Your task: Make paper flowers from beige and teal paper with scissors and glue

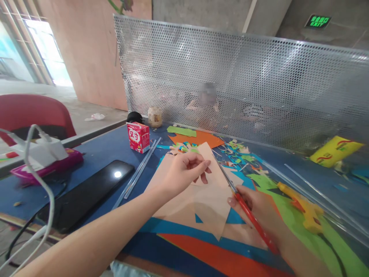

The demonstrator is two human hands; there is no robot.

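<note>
My left hand [190, 169] hovers over a sheet of cream paper [213, 200], its fingers loosely curled and apart, with nothing visible in them. In my right hand [253, 207] is a pair of red-handled scissors [249, 215], seen edge-on. Their metal blades point away from me along the sheet's right edge. Whether the blades touch the paper I cannot tell. More cream, blue and orange paper [198, 246] lies beneath. Behind my left hand is a small cluster of cut paper petals [184, 148], partly hidden.
Left are a phone [92, 192], clear sticks [141, 169], a red box [138, 137], a jar [155, 117] and a power strip [46, 161] with cables. Right are a yellow glue gun [305, 207], green paper [334, 246] and a yellow packet [336, 151]. A perforated metal screen [230, 77] stands behind.
</note>
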